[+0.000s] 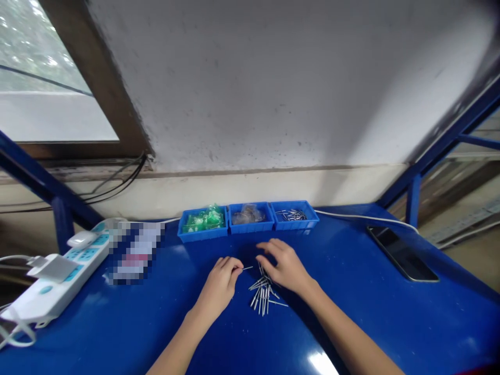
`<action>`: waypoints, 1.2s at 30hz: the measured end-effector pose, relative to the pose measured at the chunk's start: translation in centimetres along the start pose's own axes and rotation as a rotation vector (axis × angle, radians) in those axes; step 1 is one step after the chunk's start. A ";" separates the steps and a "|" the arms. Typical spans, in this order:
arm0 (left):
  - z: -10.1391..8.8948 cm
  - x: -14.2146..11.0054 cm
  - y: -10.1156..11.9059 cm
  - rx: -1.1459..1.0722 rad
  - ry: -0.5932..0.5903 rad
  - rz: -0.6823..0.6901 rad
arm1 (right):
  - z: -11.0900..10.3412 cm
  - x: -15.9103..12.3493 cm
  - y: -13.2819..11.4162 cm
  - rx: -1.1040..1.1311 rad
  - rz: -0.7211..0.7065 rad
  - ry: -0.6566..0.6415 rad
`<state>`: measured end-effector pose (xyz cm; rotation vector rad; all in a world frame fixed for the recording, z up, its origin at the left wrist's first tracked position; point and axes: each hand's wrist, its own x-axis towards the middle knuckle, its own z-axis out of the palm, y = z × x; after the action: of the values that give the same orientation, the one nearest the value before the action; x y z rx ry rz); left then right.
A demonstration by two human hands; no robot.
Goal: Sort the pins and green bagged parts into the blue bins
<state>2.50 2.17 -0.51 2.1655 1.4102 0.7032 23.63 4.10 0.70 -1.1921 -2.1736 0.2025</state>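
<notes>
My left hand (223, 277) pinches a thin metal pop rivet (247, 268), its shank pointing right from the fingertips. Beside it, my right hand (284, 264) hovers at the upper right edge of a loose pile of silver pop rivets (264, 297), fingers apart and slightly curled. Nothing shows between its thumb and forefinger. Part of the pile is hidden beneath that hand. Behind both hands, the right blue bin (296, 225) contains more rivets (292, 214).
The left bin (203, 235) holds green plastic packets (205, 219); the middle bin (252, 227) holds clear bags (247, 214). A power strip (54, 291) with plugged-in chargers lies left, near a blurred-out packet (135, 255). A phone (402, 253) rests at right on the blue table (164, 317).
</notes>
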 end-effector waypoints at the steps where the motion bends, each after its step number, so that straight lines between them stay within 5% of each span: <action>1: 0.0 0.0 0.0 -0.052 0.015 -0.007 | 0.4 0.1 -0.8 0.004 -0.071 -0.038; 7: -0.1 -0.2 0.4 -0.235 0.052 -0.067 | 1.6 0.1 -1.9 -0.034 -0.180 -0.087; 20: -0.2 0.1 2.0 -0.166 0.115 -0.099 | 0.2 0.2 -1.6 0.005 -0.203 -0.031; 24: 0.8 0.0 3.1 -0.010 0.048 -0.091 | -2.8 1.4 0.3 -0.061 -0.163 0.251; 26: 1.4 -0.1 3.4 0.154 0.030 -0.076 | -4.3 2.0 1.9 -0.202 0.001 0.488; 28: 1.8 -0.1 3.3 0.273 0.039 -0.074 | -5.1 2.0 3.6 -0.360 0.213 0.580; 32: 1.5 0.1 2.4 0.322 0.055 -0.083 | -4.2 0.6 5.9 -0.420 0.432 0.389; 36: 0.6 0.2 1.3 0.153 0.031 -0.028 | -2.2 -0.3 4.1 -0.169 0.327 0.228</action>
<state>3.90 1.79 -0.13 2.2542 1.5535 0.6392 27.95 5.86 0.55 -1.5829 -1.8194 0.0167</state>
